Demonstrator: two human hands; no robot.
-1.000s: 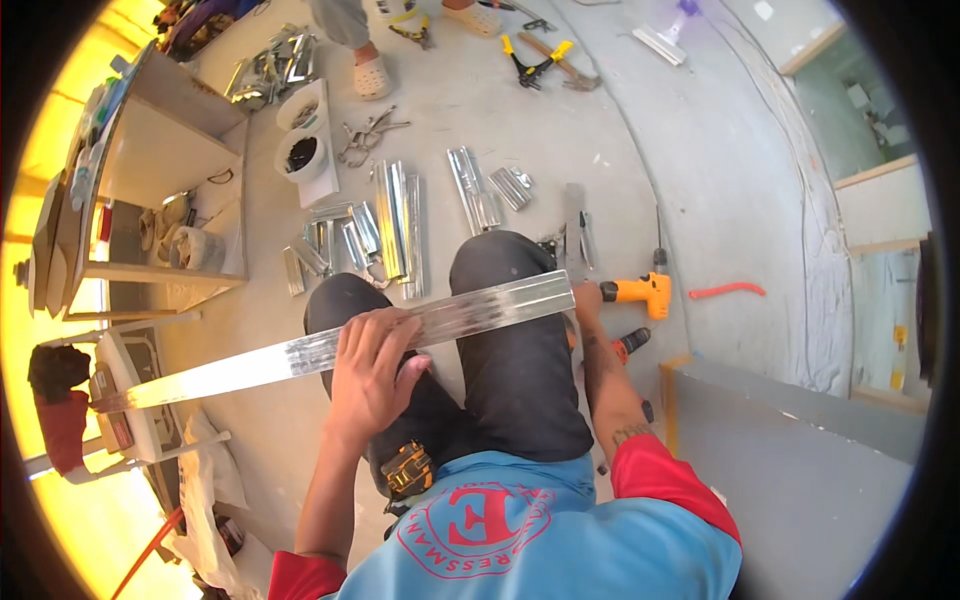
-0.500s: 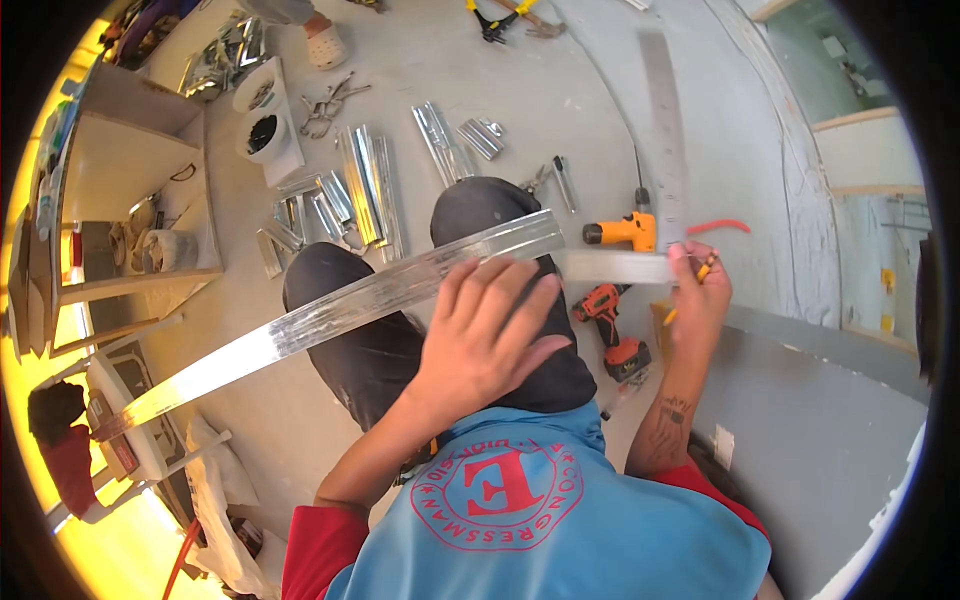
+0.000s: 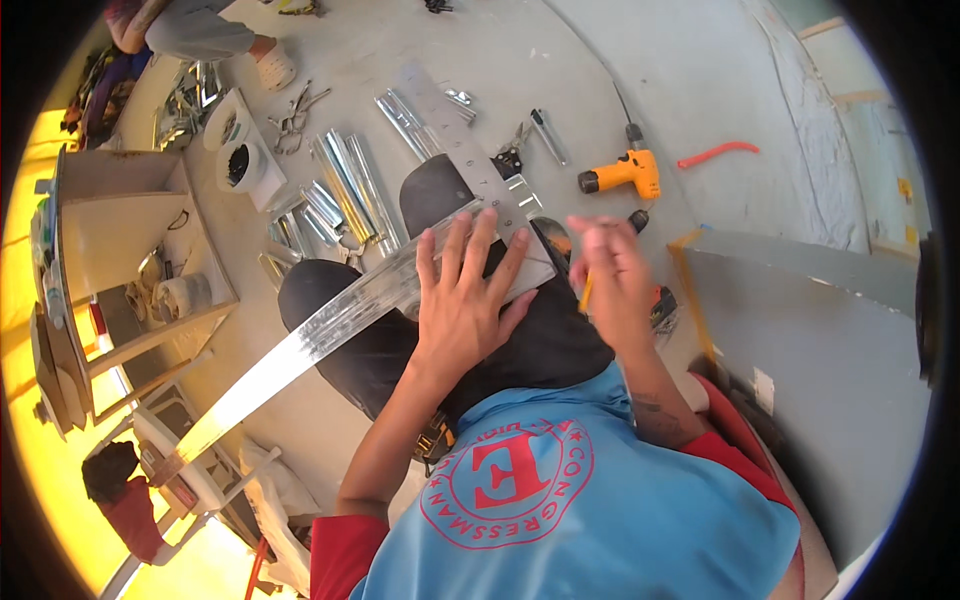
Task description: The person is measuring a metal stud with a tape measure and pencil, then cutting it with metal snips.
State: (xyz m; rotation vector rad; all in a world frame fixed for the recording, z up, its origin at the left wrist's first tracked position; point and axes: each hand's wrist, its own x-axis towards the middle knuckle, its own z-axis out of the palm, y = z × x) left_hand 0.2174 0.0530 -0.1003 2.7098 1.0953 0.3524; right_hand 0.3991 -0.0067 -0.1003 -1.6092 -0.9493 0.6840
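Across the two knees (image 3: 430,195): we see the long metal strip (image 3: 320,330), shiny and slanting; its far end goes to the left, beside a dark red cloth (image 3: 135,518), and we cannot tell what bears it there.
Metal square (image 3: 475,165): it lies over the strip's right end, its long blade pointing away from the person, above the right knee.
Left hand (image 3: 465,300): the fingers are spread wide and almost flat, pressing on the strip and on the square together, gripping neither.
Right hand (image 3: 617,290): it is raised just beside the square; the fingers are bent in and seem to hold a yellow pencil (image 3: 586,292), though they are a little blurred.
Step in hand: we judge it is the lining up of the square on the strip.
Next move: in our opinion, it calls for a firm left hand, so that nothing slips, and for the pencil point close to the blade.
Compared with half a second ago: the square was in the right hand, to the right of the strip; now it rests under the left hand, and the right one keeps only the pencil.
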